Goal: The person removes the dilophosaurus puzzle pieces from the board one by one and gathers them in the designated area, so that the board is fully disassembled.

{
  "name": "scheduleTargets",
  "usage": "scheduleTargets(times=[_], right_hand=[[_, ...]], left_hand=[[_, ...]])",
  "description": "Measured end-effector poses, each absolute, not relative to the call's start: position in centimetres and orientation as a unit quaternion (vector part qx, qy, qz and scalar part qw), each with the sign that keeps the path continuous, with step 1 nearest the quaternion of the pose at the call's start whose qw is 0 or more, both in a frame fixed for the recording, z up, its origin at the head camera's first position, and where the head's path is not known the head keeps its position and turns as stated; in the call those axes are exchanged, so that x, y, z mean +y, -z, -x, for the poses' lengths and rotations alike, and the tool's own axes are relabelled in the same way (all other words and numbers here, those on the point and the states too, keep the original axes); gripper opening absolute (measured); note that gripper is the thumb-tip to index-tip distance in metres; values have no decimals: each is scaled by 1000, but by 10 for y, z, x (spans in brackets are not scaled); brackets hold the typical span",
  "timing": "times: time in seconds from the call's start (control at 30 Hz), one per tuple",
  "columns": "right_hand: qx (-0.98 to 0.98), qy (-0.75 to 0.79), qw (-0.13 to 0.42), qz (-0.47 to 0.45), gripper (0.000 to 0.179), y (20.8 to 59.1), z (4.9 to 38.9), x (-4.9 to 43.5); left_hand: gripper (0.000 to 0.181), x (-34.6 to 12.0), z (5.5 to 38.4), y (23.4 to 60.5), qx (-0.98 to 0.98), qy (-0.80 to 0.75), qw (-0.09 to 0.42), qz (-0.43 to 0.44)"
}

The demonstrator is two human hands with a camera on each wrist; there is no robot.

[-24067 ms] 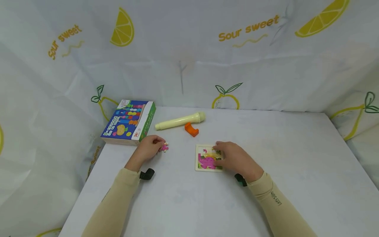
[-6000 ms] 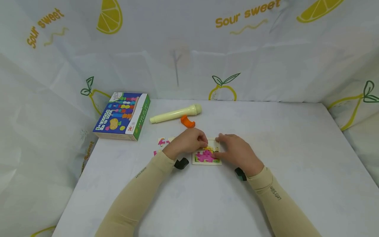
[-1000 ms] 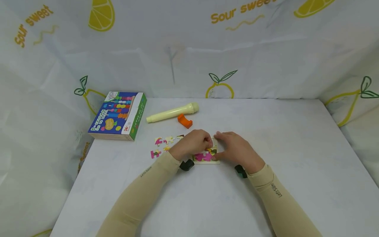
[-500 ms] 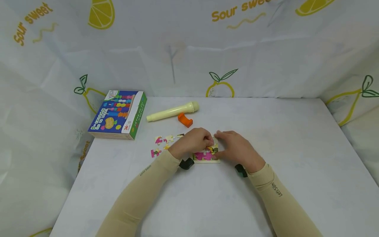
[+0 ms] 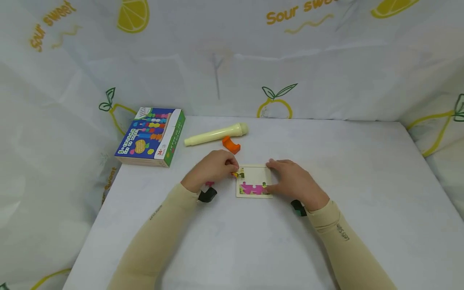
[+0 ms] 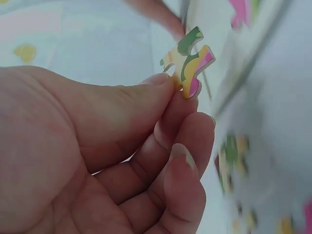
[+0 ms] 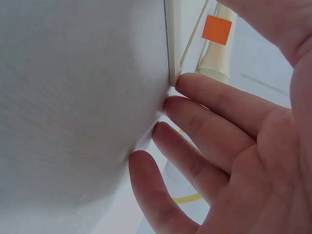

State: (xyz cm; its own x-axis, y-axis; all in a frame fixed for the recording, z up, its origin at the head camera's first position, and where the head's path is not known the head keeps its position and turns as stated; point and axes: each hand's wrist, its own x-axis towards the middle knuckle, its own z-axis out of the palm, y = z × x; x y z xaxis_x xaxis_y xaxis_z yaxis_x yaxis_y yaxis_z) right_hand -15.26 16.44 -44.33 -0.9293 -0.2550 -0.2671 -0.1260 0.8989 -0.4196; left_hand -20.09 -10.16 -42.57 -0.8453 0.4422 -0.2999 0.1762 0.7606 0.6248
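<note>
My left hand (image 5: 212, 168) pinches a jigsaw piece (image 6: 187, 63) between thumb and index finger, just at the left edge of the puzzle board (image 5: 256, 174). Green, yellow and pink patches mark this piece. Along the board's lower part lies a row of pink and green pieces (image 5: 250, 189); bare board shows above it. My right hand (image 5: 298, 184) steadies the board's right side, index finger at the far corner and thumb lower down. Its fingers look fairly straight in the right wrist view. Loose pieces (image 6: 231, 158) lie below the left hand, blurred there and mostly hidden in the head view.
A blue and green toy box (image 5: 150, 137) stands at the back left. Beside it lie a pale yellow microphone-shaped toy (image 5: 217, 133) and an orange curved block (image 5: 231, 145). A printed white cloth (image 5: 232, 72) hangs behind the white table (image 5: 355, 169).
Over the last half second my left hand moves left from the board, taking a piece along. Since the earliest frame, the board's upper pieces have come out and loose pieces lie to its left.
</note>
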Motion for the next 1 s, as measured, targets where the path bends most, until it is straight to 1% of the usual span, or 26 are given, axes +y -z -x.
scheduleTargets(times=[0.13,0.27,0.47,0.7,1.0], right_hand=[[960,205,161,102,85,443,152,166],[960,208,156,106,85,445,151,168],[963,207,139,105,82,449,151,164],[971,180,131,81,89,451,148,156],[972,186,119,85,91,451,146,155]], left_hand=[[14,-130,198,425,916,-306,218,-141],[15,-144,197,427,915,-305,226,-136],[14,-147,197,432,913,-308,221,-147],[13,-145,195,433,914,-306,232,-133],[11,-144,195,432,918,-293,233,-130]])
